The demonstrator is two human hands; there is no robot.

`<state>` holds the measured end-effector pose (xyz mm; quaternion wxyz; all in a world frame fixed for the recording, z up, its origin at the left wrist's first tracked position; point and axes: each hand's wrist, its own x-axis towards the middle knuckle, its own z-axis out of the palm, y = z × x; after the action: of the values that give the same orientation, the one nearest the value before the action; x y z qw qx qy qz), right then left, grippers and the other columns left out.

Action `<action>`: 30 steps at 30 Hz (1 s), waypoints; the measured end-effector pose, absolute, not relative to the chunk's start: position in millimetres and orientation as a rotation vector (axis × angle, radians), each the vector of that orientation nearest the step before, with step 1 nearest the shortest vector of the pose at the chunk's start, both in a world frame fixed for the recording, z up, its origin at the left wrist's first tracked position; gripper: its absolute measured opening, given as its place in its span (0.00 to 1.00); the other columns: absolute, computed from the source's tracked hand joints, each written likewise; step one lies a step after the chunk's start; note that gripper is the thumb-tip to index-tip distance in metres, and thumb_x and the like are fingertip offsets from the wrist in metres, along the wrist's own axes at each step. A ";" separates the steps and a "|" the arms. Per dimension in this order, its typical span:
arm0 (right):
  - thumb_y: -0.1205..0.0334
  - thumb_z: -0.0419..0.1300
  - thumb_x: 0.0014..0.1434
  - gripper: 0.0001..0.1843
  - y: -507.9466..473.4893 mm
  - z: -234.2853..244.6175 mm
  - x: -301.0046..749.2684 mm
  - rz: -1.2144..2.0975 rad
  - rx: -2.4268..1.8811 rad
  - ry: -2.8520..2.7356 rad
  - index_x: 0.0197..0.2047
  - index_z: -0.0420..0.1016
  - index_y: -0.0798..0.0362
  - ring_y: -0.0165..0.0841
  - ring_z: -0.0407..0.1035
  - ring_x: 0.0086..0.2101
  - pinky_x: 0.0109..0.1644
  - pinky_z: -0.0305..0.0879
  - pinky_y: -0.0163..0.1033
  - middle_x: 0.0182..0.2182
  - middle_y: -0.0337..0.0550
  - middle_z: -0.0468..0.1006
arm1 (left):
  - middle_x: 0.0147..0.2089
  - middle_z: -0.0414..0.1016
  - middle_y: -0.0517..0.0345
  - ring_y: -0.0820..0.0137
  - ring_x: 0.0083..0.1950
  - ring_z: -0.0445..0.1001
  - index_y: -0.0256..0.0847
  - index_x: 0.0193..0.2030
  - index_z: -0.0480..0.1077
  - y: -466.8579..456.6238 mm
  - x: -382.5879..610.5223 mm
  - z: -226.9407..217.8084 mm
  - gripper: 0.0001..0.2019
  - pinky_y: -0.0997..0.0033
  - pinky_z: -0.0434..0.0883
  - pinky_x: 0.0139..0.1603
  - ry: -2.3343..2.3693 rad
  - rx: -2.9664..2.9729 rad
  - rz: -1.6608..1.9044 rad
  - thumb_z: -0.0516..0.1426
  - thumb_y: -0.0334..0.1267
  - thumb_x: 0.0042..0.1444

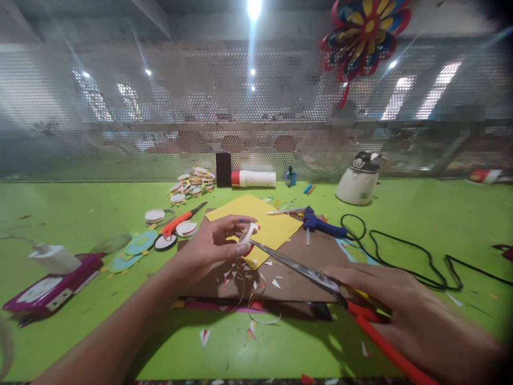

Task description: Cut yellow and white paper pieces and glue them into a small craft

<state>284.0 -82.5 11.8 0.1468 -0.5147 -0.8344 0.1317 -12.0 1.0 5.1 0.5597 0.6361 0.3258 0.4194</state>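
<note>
My left hand (212,246) pinches a small white paper piece (247,233) over the brown board (304,267). My right hand (401,305) grips red-handled scissors (296,269) whose blades reach up to that paper piece. Under the hands lies a yellow sheet (260,224) and small paper scraps (240,275) are scattered on the board and the green table (80,203).
A second pair of orange-handled scissors (180,220) lies left, beside round paper discs (160,230). A blue glue gun (320,224) with a black cord (401,251) lies right. A white jug (358,179), a glue tube (254,178), a dark phone (223,169) and a purple device (52,286) stand around.
</note>
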 end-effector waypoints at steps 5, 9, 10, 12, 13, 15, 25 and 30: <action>0.53 0.55 0.61 0.17 -83.8 10.8 286.3 0.386 -1.503 -2.437 0.53 0.72 0.43 0.44 0.71 0.48 0.50 0.70 0.51 0.50 0.44 0.76 | 0.48 0.72 0.51 0.65 0.48 0.70 0.43 0.50 0.72 0.1 -11.2 6.3 0.22 0.68 0.69 0.44 0.773 1.491 0.981 0.66 0.38 0.46; 0.54 0.56 0.60 0.12 -82.1 8.5 288.2 0.369 -1.527 -2.466 0.45 0.76 0.44 0.47 0.71 0.48 0.50 0.69 0.53 0.50 0.44 0.76 | 0.48 0.72 0.50 0.65 0.47 0.71 0.42 0.50 0.72 -0.7 -10.6 6.0 0.23 0.67 0.69 0.44 0.754 1.464 0.978 0.66 0.38 0.45; 0.55 0.56 0.60 0.11 -81.8 8.6 287.9 0.365 -1.531 -2.466 0.44 0.76 0.44 0.47 0.71 0.48 0.50 0.69 0.53 0.51 0.44 0.76 | 0.49 0.72 0.50 0.65 0.47 0.71 0.42 0.50 0.72 -0.7 -10.6 5.8 0.23 0.68 0.69 0.44 0.748 1.461 0.972 0.66 0.38 0.45; 0.56 0.55 0.60 0.11 -81.9 9.8 286.3 0.371 -1.527 -2.456 0.44 0.75 0.43 0.46 0.71 0.49 0.50 0.69 0.53 0.52 0.43 0.75 | 0.49 0.72 0.49 0.66 0.47 0.71 0.42 0.50 0.72 -0.5 -10.7 5.5 0.22 0.68 0.69 0.44 0.745 1.456 0.963 0.66 0.37 0.46; 0.57 0.54 0.60 0.12 -82.2 10.5 285.2 0.378 -1.518 -2.450 0.46 0.75 0.43 0.45 0.71 0.49 0.51 0.69 0.53 0.51 0.43 0.76 | 0.48 0.72 0.49 0.66 0.47 0.71 0.42 0.50 0.72 -0.4 -10.8 5.4 0.22 0.68 0.69 0.44 0.748 1.455 0.962 0.66 0.37 0.46; 0.58 0.54 0.60 0.14 -82.9 11.7 283.2 0.387 -1.491 -2.455 0.48 0.74 0.43 0.44 0.71 0.49 0.52 0.69 0.52 0.49 0.43 0.77 | 0.48 0.73 0.49 0.65 0.47 0.71 0.42 0.50 0.72 0.0 -10.9 5.2 0.22 0.67 0.69 0.44 0.755 1.456 0.962 0.67 0.38 0.45; 0.56 0.55 0.59 0.17 -82.4 11.8 282.5 0.393 -1.478 -2.438 0.52 0.74 0.43 0.45 0.72 0.46 0.49 0.69 0.52 0.46 0.45 0.79 | 0.50 0.73 0.49 0.63 0.48 0.72 0.42 0.52 0.71 -0.3 -12.1 3.7 0.23 0.65 0.69 0.46 0.819 1.460 0.943 0.66 0.38 0.46; 0.58 0.57 0.58 0.19 -83.9 6.6 287.1 0.339 -1.488 -2.422 0.53 0.74 0.41 0.45 0.73 0.46 0.49 0.70 0.52 0.47 0.43 0.79 | 0.49 0.74 0.48 0.62 0.47 0.72 0.42 0.51 0.72 0.7 -12.3 3.3 0.22 0.65 0.70 0.43 0.800 1.492 0.947 0.65 0.37 0.47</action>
<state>287.1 -83.9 6.6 0.1392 -0.5147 -0.8378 0.1174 -12.3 0.7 3.3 0.5656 0.6343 0.3401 0.4025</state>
